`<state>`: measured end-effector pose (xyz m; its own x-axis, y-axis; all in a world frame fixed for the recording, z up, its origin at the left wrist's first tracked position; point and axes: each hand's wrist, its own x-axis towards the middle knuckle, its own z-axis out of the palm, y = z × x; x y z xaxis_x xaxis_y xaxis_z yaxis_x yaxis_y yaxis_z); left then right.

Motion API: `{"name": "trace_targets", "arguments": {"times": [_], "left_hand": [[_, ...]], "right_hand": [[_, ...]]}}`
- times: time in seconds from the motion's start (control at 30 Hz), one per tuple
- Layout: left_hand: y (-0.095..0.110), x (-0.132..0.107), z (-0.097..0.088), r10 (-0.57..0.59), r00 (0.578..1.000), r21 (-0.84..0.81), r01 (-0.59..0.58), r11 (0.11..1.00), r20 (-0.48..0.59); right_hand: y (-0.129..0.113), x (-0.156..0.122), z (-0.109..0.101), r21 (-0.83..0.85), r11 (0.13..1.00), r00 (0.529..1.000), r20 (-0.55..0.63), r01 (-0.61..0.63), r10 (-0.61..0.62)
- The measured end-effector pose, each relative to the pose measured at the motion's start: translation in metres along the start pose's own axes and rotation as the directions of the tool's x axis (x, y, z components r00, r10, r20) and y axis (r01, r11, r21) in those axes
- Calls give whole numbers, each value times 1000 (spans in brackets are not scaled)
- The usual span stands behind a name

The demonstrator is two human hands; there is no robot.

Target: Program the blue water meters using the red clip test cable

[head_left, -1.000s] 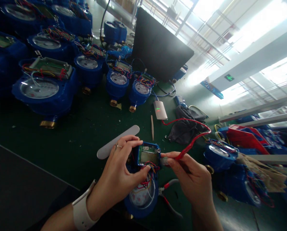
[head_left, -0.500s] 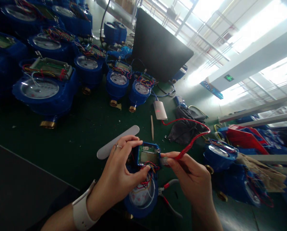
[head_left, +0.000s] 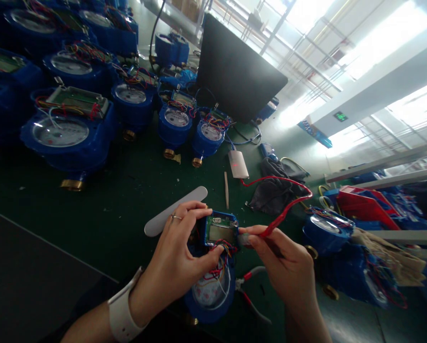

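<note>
A blue water meter (head_left: 213, 309) stands before me, with loose coloured wires over its round dial. Its upper housing holds a green circuit board with a grey display (head_left: 220, 233). Fingers and thumb of my left hand (head_left: 179, 252) grip this housing from the left side. Between the thumb and fingers of my right hand (head_left: 288, 262) is a clear plug on a red cable (head_left: 288, 209), held against the housing's right side. Whether the plug is seated cannot be made out. Red-handled pliers (head_left: 247, 286) lie beside the meter, under my right hand.
The red cable runs to a white box (head_left: 238, 164). Tweezers (head_left: 226, 190), a pale flat strip (head_left: 174, 212) and a dark cloth (head_left: 274, 188) lie on the green table. Several blue meters (head_left: 66, 128) stand at left, more at right (head_left: 328, 228). A black screen (head_left: 238, 71) rises behind.
</note>
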<state>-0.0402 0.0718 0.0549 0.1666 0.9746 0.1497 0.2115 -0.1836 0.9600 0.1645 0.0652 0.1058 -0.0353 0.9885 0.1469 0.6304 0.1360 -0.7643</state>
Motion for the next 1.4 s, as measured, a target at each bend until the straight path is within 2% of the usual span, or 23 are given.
{"name": "trace_targets", "arguments": {"times": [0.1, 0.23, 0.53, 0.7, 1.4], "left_hand": [[0, 0, -1, -4, 1000, -4, 4, 1000, 3], [1, 0, -1, -4, 1000, -8, 4, 1000, 5], [0, 1, 0, -5, 1000, 1, 5, 1000, -1], [1, 0, 0, -7, 1000, -2, 7, 1000, 3], [1, 1, 0, -12, 1000, -10, 12, 1000, -1]], "right_hand": [[-1, -1, 0, 19, 1000, 999, -28, -18, 18], [1, -1, -2, 11, 1000, 1000, 17, 12, -12], [2, 0, -2, -11, 999, 999, 22, 33, -33], [1, -1, -1, 16, 1000, 1000, -6, 3, -3], [2, 1, -4, -32, 998, 998, 46, 54, -52]]}}
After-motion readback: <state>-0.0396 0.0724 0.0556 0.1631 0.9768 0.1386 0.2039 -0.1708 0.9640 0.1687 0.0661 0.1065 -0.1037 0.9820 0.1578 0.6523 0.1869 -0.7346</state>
